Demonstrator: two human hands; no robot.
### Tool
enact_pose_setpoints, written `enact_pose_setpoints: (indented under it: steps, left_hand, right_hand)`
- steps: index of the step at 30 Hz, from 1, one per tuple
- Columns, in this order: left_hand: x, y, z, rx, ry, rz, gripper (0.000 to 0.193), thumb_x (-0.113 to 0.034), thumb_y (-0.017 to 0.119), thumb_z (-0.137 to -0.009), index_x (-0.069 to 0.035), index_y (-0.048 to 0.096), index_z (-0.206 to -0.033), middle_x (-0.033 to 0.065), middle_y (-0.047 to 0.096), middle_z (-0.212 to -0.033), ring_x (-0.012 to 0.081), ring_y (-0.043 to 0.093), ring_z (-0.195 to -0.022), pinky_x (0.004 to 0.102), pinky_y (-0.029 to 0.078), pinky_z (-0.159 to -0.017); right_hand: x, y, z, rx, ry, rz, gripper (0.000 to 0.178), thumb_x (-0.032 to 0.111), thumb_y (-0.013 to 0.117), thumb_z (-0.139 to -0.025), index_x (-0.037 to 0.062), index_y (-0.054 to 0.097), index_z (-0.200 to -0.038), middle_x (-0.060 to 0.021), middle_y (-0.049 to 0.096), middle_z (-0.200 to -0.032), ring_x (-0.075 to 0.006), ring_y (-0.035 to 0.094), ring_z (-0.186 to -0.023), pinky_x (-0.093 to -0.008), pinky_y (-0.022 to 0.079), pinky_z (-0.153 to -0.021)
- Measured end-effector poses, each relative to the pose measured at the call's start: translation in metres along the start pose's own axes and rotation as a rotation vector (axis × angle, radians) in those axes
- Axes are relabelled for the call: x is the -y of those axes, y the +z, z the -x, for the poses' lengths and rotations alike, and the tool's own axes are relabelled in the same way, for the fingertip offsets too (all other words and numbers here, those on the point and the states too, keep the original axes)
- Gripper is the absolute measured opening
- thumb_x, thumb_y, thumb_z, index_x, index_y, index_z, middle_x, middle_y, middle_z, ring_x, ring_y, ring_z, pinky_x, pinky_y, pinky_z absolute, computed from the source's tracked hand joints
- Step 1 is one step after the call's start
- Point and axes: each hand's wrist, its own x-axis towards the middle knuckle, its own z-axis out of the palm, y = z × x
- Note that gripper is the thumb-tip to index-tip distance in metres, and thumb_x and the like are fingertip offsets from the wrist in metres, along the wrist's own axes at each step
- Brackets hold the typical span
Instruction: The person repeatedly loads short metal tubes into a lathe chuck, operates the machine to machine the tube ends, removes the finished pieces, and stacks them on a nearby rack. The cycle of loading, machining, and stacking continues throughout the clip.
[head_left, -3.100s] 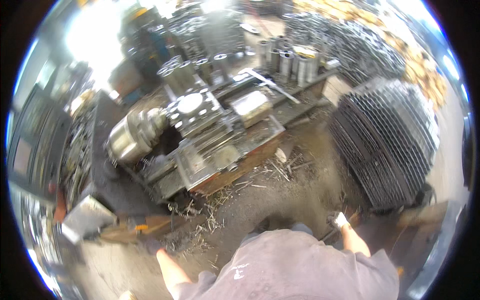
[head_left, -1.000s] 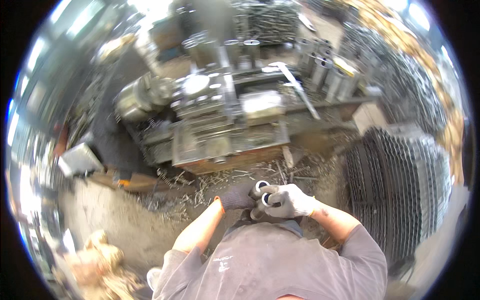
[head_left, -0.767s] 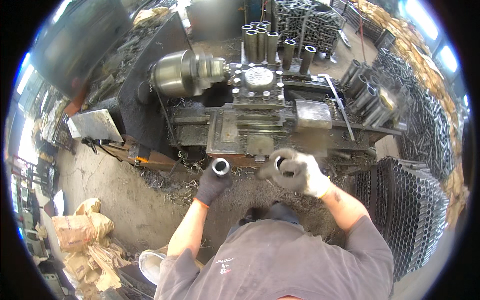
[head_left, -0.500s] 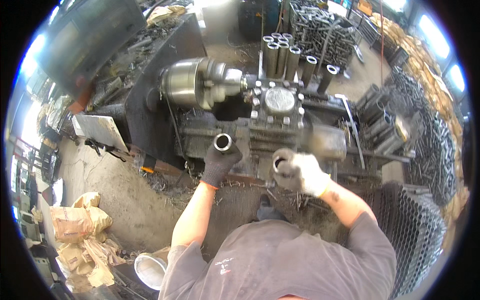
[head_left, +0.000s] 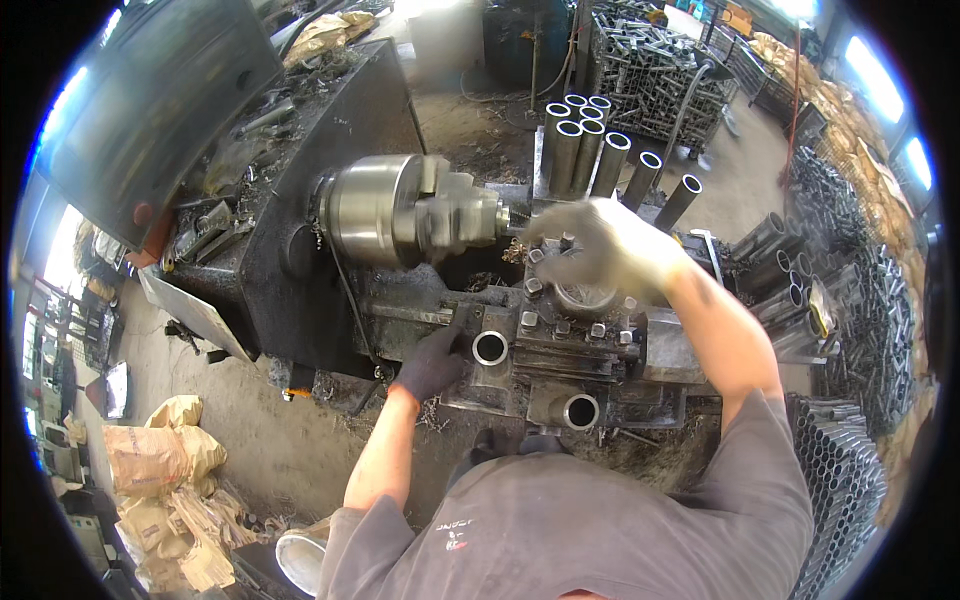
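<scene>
Now both hands are up at the lathe, where half a second ago they were lower and nearer the body. My left hand (head_left: 432, 362), in a dark glove, has its grip closed around a short steel tube (head_left: 490, 347) and holds it against the near left edge of the lathe carriage (head_left: 600, 350), open end facing up. My right hand (head_left: 600, 245), in a pale glove, has moved from the carriage's near side to its far side and is blurred with motion; it seems to cover a round steel part (head_left: 585, 297) by the tool post, but I cannot tell whether its grip is pinching it or spread over it. I judge that the pieces have been carried to the machine and are being positioned there. A second tube (head_left: 581, 411) sits at the carriage's near edge. The chuck (head_left: 400, 210) lies beyond the left hand. Behind the lathe, upright tubes (head_left: 600, 150) stand bunched; stacked pipes (head_left: 840, 470) fill the right. Paper sacks (head_left: 165, 470) lie on the dirt floor (head_left: 270, 440), lower left.
</scene>
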Motion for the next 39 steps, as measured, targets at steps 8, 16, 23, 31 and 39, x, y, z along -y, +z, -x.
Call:
enact_pose_setpoints:
  steps: [8,16,23,31,39]
  left_hand:
    - [0.000,-0.011,-0.052,-0.322,0.243,-0.068,0.043,-0.030,0.066,-0.097,-0.009,0.065,-0.134,0.0179,0.072,-0.126,0.0400,0.070,-0.114,0.0509,0.055,-0.098]
    - [0.044,-0.032,0.049,-0.292,0.113,0.130,0.035,-0.020,0.072,-0.093,-0.010,0.069,-0.127,0.0160,0.072,-0.121,0.0364,0.071,-0.112,0.0457,0.057,-0.097]
    - [0.047,-0.049,0.061,-0.503,0.260,-0.021,0.040,-0.015,0.075,-0.089,-0.010,0.068,-0.128,0.0160,0.073,-0.127,0.0386,0.070,-0.118,0.0475,0.056,-0.101]
    - [-0.010,-0.084,-0.002,-0.661,0.636,-0.267,0.055,-0.013,0.078,-0.083,-0.008,0.063,-0.136,0.0164,0.068,-0.133,0.0387,0.065,-0.125,0.0506,0.052,-0.109]
    - [-0.065,-0.075,-0.069,-0.695,0.674,-0.531,0.066,-0.019,0.082,-0.077,-0.012,0.060,-0.140,0.0151,0.058,-0.142,0.0372,0.053,-0.139,0.0580,0.034,-0.125]
  right_hand:
    - [-0.041,0.067,-0.151,1.023,-0.343,0.325,0.038,0.020,0.079,-0.092,0.0039,0.077,-0.126,-0.0133,0.080,-0.117,-0.0250,0.075,-0.103,-0.0406,0.061,-0.087]
    - [-0.034,0.017,-0.147,-0.592,-0.145,0.240,0.039,0.017,0.075,-0.089,0.0043,0.076,-0.126,-0.0198,0.081,-0.101,-0.0253,0.081,-0.085,-0.0348,0.066,-0.082]
    - [-0.083,-0.062,-0.082,-0.248,0.583,-0.430,0.023,0.009,0.077,-0.096,0.0033,0.076,-0.118,-0.0092,0.076,-0.100,-0.0152,0.073,-0.086,-0.0322,0.065,-0.073]
    - [-0.050,-0.050,-0.103,-0.957,-0.080,0.347,0.051,0.008,0.077,-0.090,0.0027,0.067,-0.140,-0.0146,0.079,-0.120,-0.0308,0.079,-0.097,-0.0397,0.065,-0.089]
    - [-0.114,0.046,-0.137,0.660,0.504,0.148,0.039,0.036,0.085,-0.084,0.0042,0.082,-0.106,-0.0121,0.080,-0.089,-0.0228,0.078,-0.084,-0.0421,0.061,-0.075]
